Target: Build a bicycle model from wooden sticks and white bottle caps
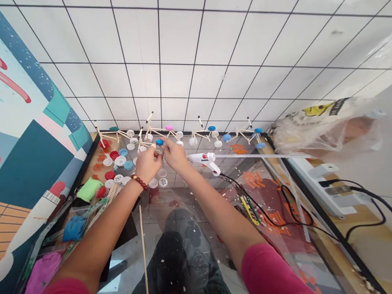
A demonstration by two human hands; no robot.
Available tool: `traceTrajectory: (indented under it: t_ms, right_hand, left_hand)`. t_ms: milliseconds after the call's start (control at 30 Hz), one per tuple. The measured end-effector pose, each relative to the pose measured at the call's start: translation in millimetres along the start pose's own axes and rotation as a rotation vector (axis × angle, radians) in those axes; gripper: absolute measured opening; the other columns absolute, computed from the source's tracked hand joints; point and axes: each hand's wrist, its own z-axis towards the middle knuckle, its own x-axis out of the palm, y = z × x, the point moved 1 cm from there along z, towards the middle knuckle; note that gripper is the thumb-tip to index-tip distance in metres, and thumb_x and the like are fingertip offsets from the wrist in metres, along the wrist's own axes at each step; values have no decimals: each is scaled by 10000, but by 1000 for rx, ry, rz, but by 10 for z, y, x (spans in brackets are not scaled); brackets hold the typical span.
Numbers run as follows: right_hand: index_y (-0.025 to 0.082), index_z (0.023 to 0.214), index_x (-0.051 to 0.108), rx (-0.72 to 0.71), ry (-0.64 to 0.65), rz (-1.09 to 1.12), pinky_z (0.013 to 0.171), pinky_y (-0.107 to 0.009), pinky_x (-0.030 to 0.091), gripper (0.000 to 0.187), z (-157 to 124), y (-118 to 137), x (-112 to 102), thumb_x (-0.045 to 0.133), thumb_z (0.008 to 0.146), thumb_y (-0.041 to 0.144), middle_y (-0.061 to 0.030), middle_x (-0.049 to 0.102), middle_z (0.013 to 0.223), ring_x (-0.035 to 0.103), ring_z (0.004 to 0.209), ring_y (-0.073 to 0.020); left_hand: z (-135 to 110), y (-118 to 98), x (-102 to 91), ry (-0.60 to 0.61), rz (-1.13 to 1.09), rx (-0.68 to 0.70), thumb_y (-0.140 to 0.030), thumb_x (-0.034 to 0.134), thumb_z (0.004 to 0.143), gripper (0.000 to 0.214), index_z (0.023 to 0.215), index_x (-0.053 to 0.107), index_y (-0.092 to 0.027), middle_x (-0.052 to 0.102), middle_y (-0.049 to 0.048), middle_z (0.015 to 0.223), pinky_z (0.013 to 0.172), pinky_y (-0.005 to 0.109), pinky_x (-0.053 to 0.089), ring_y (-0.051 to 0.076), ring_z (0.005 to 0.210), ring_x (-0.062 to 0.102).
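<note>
My left hand (148, 166), with a beaded bracelet at the wrist, has its fingertips pinched together at the near side of a small stick model (146, 137). My right hand (176, 155) meets it from the right, its thumb and index finger closed at a small blue clay piece (159, 142). The blue piece sits between the two hands, at the end of the model's sticks. The fingers partly hide the model's lower part. Close beside stand similar models of wooden sticks with bottle-cap wheels, one topped by a pink clay piece (169, 128).
More stick models line the back edge. Loose bottle caps (120, 160) lie left of my hands. A white glue gun (203, 159) with a black cord lies right, above a yellow cutter (247, 210). Clay packs (89, 189) lie left, a power strip (332, 187) right, a long stick (143, 253) in front.
</note>
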Motion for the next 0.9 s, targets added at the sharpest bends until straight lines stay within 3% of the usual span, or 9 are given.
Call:
traceTrajectory:
  t_ms: [167,567,900]
  right_hand:
    - [221,1307,632,5,-7,12,907,-392,525,419,10,14,-4,465,924,194,-83,749,1042,671,893,-222]
    - [209,1323,617,10,4,4,901,-385,517,431,11,-3,-6,469,919,195,-83,748,1018,671,887,-220]
    - [157,1419,487,38,-22,-33,884,-437,526,543,-57,-63,-32,504,877,172,-76,721,895,661,848,-251]
  left_hand:
    - [5,-6,39,20,-147,-21,-199,572,836,495,1323,590,-113,771,46,839,632,257,467,184,736,682]
    - [9,20,51,27,-279,-35,-178,585,808,525,1327,584,-97,757,35,797,602,250,454,173,693,662]
    - [-38,72,-173,-10,-211,-81,-219,611,796,496,1279,643,-106,763,44,805,653,287,493,188,670,649]
